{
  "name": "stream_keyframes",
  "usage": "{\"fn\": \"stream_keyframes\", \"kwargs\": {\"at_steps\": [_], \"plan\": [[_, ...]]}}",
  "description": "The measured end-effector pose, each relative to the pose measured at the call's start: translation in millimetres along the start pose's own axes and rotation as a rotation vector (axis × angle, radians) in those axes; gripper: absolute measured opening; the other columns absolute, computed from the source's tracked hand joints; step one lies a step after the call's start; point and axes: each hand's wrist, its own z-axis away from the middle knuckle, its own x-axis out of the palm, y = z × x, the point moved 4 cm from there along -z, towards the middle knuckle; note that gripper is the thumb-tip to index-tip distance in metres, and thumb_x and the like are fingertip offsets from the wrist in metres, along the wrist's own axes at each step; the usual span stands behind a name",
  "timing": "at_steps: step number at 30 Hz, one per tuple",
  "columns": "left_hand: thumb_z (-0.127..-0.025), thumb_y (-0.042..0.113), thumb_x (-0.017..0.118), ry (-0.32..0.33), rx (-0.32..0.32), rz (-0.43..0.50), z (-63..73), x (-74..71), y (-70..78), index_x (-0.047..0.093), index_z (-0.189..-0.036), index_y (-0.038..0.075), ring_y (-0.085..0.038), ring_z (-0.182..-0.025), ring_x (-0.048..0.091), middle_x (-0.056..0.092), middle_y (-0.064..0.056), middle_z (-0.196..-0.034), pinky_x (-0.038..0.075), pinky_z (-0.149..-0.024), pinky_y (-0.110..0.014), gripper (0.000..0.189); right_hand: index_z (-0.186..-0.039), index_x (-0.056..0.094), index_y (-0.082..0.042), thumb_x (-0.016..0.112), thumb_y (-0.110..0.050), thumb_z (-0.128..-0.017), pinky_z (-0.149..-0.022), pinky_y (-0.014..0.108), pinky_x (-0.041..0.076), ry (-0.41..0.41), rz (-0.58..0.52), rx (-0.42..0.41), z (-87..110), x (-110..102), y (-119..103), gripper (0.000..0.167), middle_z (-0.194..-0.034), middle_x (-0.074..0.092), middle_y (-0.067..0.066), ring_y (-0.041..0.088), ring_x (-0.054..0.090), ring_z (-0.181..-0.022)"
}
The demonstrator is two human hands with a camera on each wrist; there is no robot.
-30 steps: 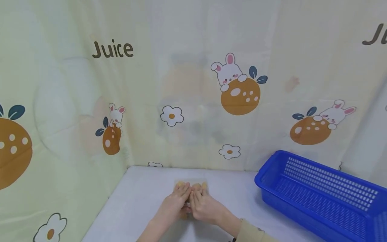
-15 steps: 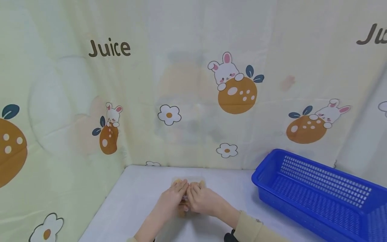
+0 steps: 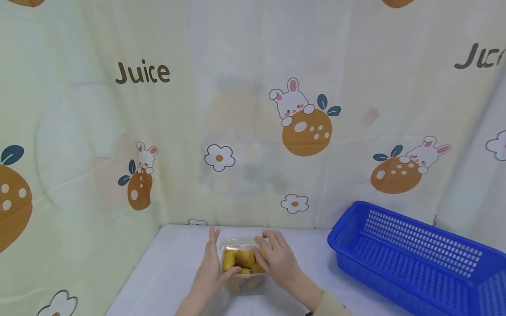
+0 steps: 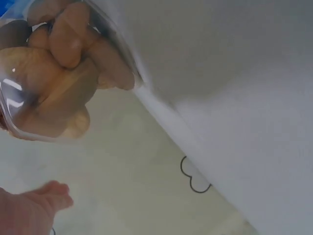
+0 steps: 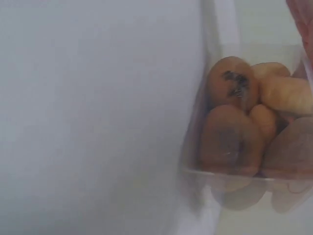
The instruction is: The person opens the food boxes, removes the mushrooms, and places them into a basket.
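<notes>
A clear plastic box of several yellow-brown, potato-like lumps stands on the white table between both hands. My left hand is at the box's left side, fingers straight and upright, its thumb reaching over the near rim. My right hand lies over the right side, fingers spread and slightly bent, fingertips right at the rim and the contents. Through the clear wall in the right wrist view, one lump shows a dark mark. Part of the hand appears low in the left wrist view, apart from the box.
A large blue perforated plastic basket stands on the right of the table. Behind and to the left hangs a pale curtain printed with rabbits, oranges and flowers, meeting the table's back edge.
Both hands were together over the middle of the box; they have moved apart to its left and right sides, uncovering the yellow-brown lumps. The head view has tilted up slightly.
</notes>
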Motion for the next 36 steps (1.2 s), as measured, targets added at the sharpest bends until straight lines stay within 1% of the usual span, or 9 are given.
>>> {"fn": "stream_keyframes", "kwargs": {"at_steps": [4, 7, 10, 15, 17, 20, 24, 27, 36], "plan": [[-0.070, 0.027, 0.080, 0.014, -0.102, 0.033, 1.3, 2.4, -2.6, -0.007, -0.145, -0.001, -0.041, -0.127, 0.030, 0.023, -0.022, -0.146, 0.039, -0.094, -0.051, 0.118, -0.081, 0.050, -0.001, 0.049, -0.021, -0.094, -0.057, 0.023, 0.038, 0.078, -0.013, 0.207, -3.0, -4, 10, 0.024, -0.078, 0.041, 0.005, 0.018, 0.040, -0.069], [-0.071, 0.027, 0.080, 0.006, -0.155, 0.048, 1.8, 3.2, -2.8, 0.005, -0.143, -0.004, -0.040, -0.127, 0.032, 0.029, -0.024, -0.143, 0.037, -0.096, -0.051, 0.109, -0.079, 0.046, -0.001, 0.052, -0.013, -0.091, -0.056, 0.021, 0.040, 0.056, -0.087, 0.300, -2.8, -2, 15, 0.018, -0.078, 0.040, 0.004, 0.016, 0.042, -0.069], [-0.070, 0.025, 0.081, 0.022, -0.154, 0.037, 2.5, 2.8, -1.2, 0.025, -0.135, -0.005, -0.039, -0.121, 0.041, 0.041, -0.025, -0.133, 0.039, -0.094, -0.050, 0.091, -0.091, 0.053, 0.004, 0.056, -0.003, -0.086, -0.069, 0.025, 0.050, -0.026, -0.123, 0.366, 1.5, 5, 18, 0.009, -0.092, 0.051, 0.011, 0.022, 0.053, -0.084], [-0.068, 0.021, 0.082, 0.033, -0.036, 0.024, 0.4, 2.2, 0.6, 0.039, -0.127, -0.003, -0.037, -0.116, 0.046, 0.049, -0.020, -0.126, 0.042, -0.092, -0.049, 0.077, -0.124, 0.051, 0.007, 0.059, -0.001, -0.085, -0.088, 0.038, 0.047, -0.210, -0.084, 0.472, 13.2, 19, 22, 0.041, -0.122, 0.049, 0.022, 0.032, 0.048, -0.113], [-0.069, 0.018, 0.081, 0.007, 0.030, 0.047, -1.7, 2.0, 0.1, 0.040, -0.129, -0.001, -0.035, -0.119, 0.045, 0.048, -0.017, -0.131, 0.039, -0.095, -0.048, 0.076, -0.130, 0.046, 0.007, 0.058, -0.004, -0.087, -0.089, 0.040, 0.046, -0.287, -0.068, 0.506, 17.5, 24, 23, 0.046, -0.124, 0.048, 0.023, 0.032, 0.046, -0.115], [-0.071, 0.018, 0.081, -0.073, 0.055, 0.120, -6.5, 1.9, -4.7, 0.039, -0.135, 0.005, -0.031, -0.125, 0.040, 0.043, -0.011, -0.139, 0.034, -0.100, -0.047, 0.078, -0.133, 0.042, 0.008, 0.055, -0.009, -0.091, -0.093, 0.042, 0.043, -0.398, -0.091, 0.574, 22.1, 30, 25, 0.047, -0.128, 0.046, 0.022, 0.033, 0.042, -0.120], [-0.073, 0.034, 0.078, -0.213, -0.055, 0.173, -14.1, 3.0, -16.9, 0.027, -0.145, 0.014, -0.029, -0.131, 0.031, 0.031, -0.005, -0.147, 0.029, -0.103, -0.050, 0.091, -0.131, 0.043, 0.012, 0.048, -0.016, -0.097, -0.103, 0.049, 0.029, -0.550, -0.184, 0.661, 24.8, 36, 30, 0.044, -0.135, 0.039, 0.025, 0.038, 0.033, -0.128], [-0.073, 0.045, 0.075, -0.301, -0.127, 0.181, -17.1, 4.8, -24.1, 0.020, -0.147, 0.014, -0.031, -0.133, 0.026, 0.025, -0.008, -0.149, 0.026, -0.104, -0.052, 0.098, -0.129, 0.043, 0.014, 0.043, -0.019, -0.099, -0.105, 0.052, 0.022, -0.638, -0.253, 0.701, 28.9, 41, 33, 0.044, -0.137, 0.037, 0.028, 0.041, 0.029, -0.129], [-0.082, 0.044, 0.067, -0.422, -0.063, 0.180, -16.2, 15.2, -27.6, 0.020, -0.147, 0.008, -0.034, -0.133, 0.025, 0.024, -0.017, -0.148, 0.025, -0.105, -0.050, 0.088, -0.132, 0.042, 0.011, 0.039, -0.022, -0.101, -0.104, 0.052, 0.025, -0.680, -0.386, 0.776, 38.0, 40, 36, 0.045, -0.134, 0.039, 0.028, 0.041, 0.034, -0.125]]}}
